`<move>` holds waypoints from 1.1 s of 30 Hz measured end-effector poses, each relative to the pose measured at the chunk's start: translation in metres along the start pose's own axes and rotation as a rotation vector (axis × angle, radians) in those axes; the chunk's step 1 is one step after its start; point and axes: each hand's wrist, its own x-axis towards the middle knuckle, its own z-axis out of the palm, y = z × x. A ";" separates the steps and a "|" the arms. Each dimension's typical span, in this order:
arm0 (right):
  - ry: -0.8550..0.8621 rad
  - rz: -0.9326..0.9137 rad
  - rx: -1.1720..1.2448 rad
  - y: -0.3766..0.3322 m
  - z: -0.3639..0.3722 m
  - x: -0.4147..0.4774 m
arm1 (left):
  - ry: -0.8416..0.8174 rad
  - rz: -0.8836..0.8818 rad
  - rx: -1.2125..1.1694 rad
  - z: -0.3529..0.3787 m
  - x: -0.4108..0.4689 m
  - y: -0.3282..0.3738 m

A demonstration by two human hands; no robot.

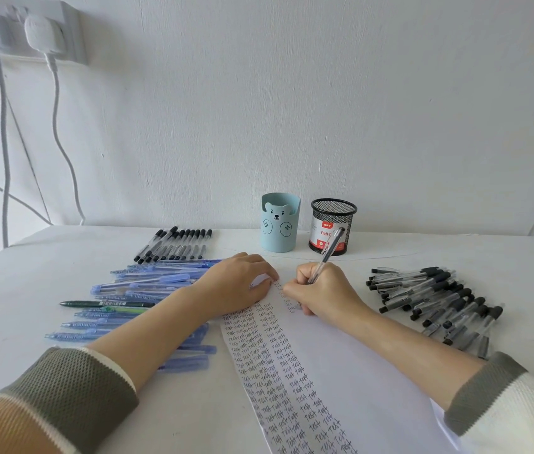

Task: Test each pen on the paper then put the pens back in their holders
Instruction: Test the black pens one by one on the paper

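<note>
Right hand: fingers curled tight round a clear pen, its tip down on the paper near the top edge, its barrel leaning away toward the mesh holder
Left hand: palm down, fingers laid out on the upper left part of the paper, pressing it and gripping nothing
Paper: white sheet on the table between the two forearms; its left side carries columns of the handwritten word "Test", its right side is blank
Blue pens: spread on the table left of the paper, some under the left forearm, with one dark green pen among them
Row of black pens: lined up side by side behind the blue ones, nearer the wall
Heap of black pens: loose pile right of the paper, beside the right forearm
Bear holder: pale blue, upright at the back of the table
Mesh holder: black, upright just to the right of the bear holder, a red and white label showing through the mesh
Wall socket: upper left, white plugs in it, cables hanging down
</note>
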 end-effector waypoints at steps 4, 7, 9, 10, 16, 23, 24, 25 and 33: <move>-0.003 0.003 -0.046 0.000 0.001 0.001 | -0.004 0.004 -0.002 0.001 0.000 -0.001; 0.001 0.016 -0.029 0.000 0.000 0.000 | -0.004 0.001 -0.003 0.000 0.000 -0.001; -0.005 0.011 -0.036 0.000 0.000 -0.001 | -0.007 0.002 -0.003 0.000 0.000 0.000; -0.003 0.007 -0.045 0.000 0.000 -0.001 | -0.010 0.000 -0.002 0.000 0.000 0.000; 0.011 0.037 0.000 -0.005 -0.003 -0.003 | -0.009 -0.005 -0.001 0.000 0.000 -0.001; 0.058 -0.050 0.052 -0.024 -0.029 0.008 | -0.009 -0.011 -0.016 -0.001 0.000 0.000; 0.051 -0.054 0.034 -0.026 -0.033 0.010 | -0.011 -0.011 -0.019 -0.001 0.000 0.000; 0.043 -0.061 -0.005 -0.027 -0.037 0.011 | -0.015 -0.013 -0.022 -0.001 -0.001 0.000; -0.183 -0.255 -0.278 -0.022 -0.055 0.013 | -0.053 -0.049 -0.102 -0.005 0.007 -0.008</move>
